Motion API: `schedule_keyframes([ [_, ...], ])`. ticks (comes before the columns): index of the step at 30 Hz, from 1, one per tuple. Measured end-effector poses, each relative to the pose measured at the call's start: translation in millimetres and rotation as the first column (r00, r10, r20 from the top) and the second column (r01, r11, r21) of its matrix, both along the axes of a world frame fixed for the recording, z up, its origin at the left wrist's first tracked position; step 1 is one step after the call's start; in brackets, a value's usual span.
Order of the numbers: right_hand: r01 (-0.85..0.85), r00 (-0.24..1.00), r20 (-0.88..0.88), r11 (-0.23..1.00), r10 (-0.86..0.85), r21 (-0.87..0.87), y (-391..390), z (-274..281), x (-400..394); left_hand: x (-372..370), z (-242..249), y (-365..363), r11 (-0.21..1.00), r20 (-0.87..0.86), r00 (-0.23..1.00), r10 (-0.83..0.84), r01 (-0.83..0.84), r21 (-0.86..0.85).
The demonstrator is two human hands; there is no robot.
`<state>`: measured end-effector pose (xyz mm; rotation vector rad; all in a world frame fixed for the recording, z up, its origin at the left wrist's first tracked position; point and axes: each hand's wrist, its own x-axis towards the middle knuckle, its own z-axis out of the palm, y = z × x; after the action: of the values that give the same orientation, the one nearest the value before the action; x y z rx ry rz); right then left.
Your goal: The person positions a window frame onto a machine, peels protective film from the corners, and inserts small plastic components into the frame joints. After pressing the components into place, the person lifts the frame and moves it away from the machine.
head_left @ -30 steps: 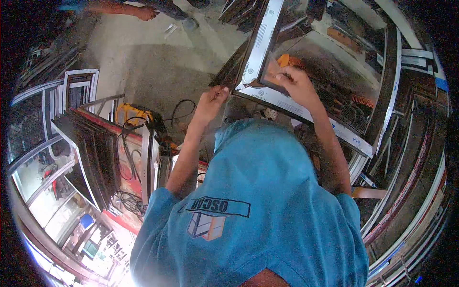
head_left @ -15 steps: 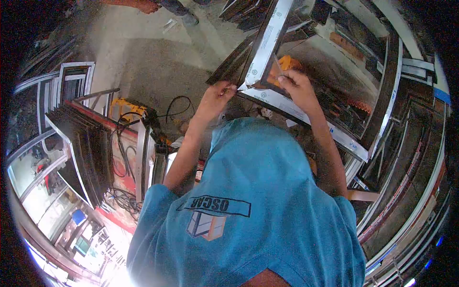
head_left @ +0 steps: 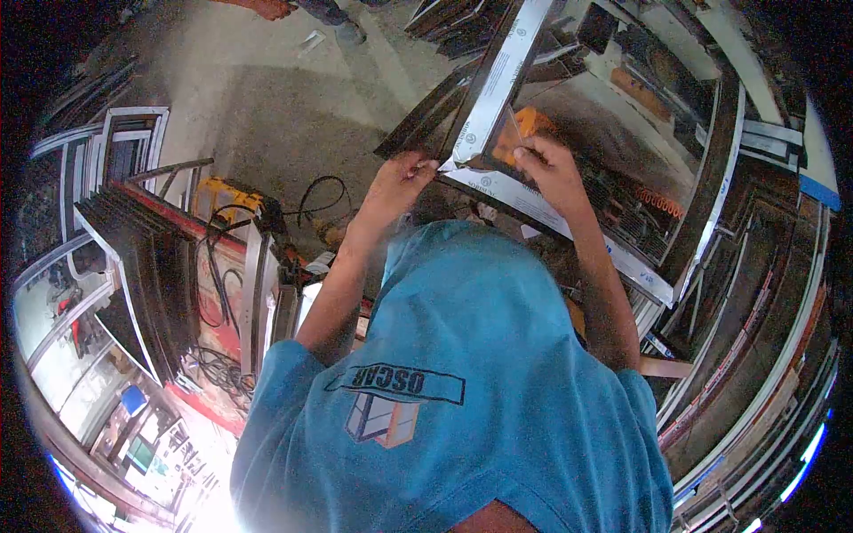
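A dark metal window frame [head_left: 569,220] with white printed protective film lies at an angle before me, its near corner between my hands. My left hand [head_left: 404,182] is closed at the outside of that corner, the thumb tip against the edge; what its curled fingers hold is hidden. Over the inner side of the corner, my right hand [head_left: 553,173] is closed in a pinch on a thin, pale, stick-like piece [head_left: 515,129] that points away from me. An orange object [head_left: 531,122] shows just beyond my right fingers, within the frame's outline.
On the left stands a stack of dark profiles [head_left: 147,275] beside a yellow power tool [head_left: 227,200] with black cables [head_left: 320,200]. Long metal profiles [head_left: 755,311] line the right side. Another person's foot [head_left: 351,33] is on the floor at the top.
The view has shifted slightly. My left hand stays at the frame's corner, and my right hand keeps its pinch with only a small movement of the fingers.
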<state>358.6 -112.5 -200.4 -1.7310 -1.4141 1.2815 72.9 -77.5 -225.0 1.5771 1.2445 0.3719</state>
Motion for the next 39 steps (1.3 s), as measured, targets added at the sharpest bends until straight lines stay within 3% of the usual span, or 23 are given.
schedule_keyframes([
  [3, 0.017, 0.999, -0.051, 0.999, -0.019, -0.043, 0.1, -0.9, 0.2, 3.4, 1.6, -3.7, 0.997, 0.061, 0.996, 0.059, -0.061, 0.035],
  [6, 0.023, 0.998, -0.054, 1.000, -0.023, -0.006, -0.8, -6.1, 1.2, 2.6, 7.3, 0.0, 0.999, 0.037, 0.999, 0.012, -0.010, -0.040],
  [9, 0.034, 0.996, -0.081, 0.998, -0.039, -0.051, -0.8, -11.2, 4.0, 2.0, -1.4, -1.0, 0.999, 0.050, 0.999, 0.020, -0.021, 0.026],
  [12, 0.028, 0.997, -0.071, 1.000, -0.027, 0.008, -1.2, -19.5, 5.0, 1.7, -0.6, 1.0, 1.000, 0.036, 0.999, 0.003, -0.003, 0.021],
  [18, 0.019, 0.990, -0.136, 0.997, -0.029, -0.072, 0.5, -5.0, 2.9, 5.5, 9.6, 4.8, 0.998, 0.015, 1.000, 0.005, -0.004, -0.056],
  [21, -0.011, 0.991, -0.133, 0.999, 0.005, -0.045, 1.0, -8.8, 5.0, 9.6, 23.8, 8.3, 0.983, 0.030, 0.999, 0.037, -0.031, -0.183],
  [24, 0.003, 0.992, -0.123, 0.995, -0.016, -0.102, 1.1, -6.7, 4.0, 18.0, 39.0, 9.2, 0.964, 0.124, 0.991, 0.057, -0.023, -0.265],
  [30, 0.040, 0.986, -0.154, 0.993, -0.056, -0.109, 1.0, 4.0, -2.0, 27.9, -11.3, 6.3, 0.998, 0.120, 0.991, 0.059, -0.057, -0.019],
  [33, 0.030, 0.984, -0.174, 0.993, -0.050, -0.116, 1.7, 3.9, -1.1, 24.7, -15.4, 6.7, 0.995, 0.041, 0.999, 0.025, -0.021, -0.100],
  [36, 0.010, 0.990, -0.141, 0.998, -0.020, -0.069, 0.8, -0.1, 0.8, 25.6, -19.8, 4.7, 0.995, 0.176, 0.983, 0.043, -0.027, -0.094],
  [39, 0.038, 0.978, -0.199, 0.993, -0.059, -0.109, 0.0, -5.2, 1.2, 28.5, -3.0, 3.5, 0.990, 0.155, 0.984, 0.090, -0.072, -0.120],
])
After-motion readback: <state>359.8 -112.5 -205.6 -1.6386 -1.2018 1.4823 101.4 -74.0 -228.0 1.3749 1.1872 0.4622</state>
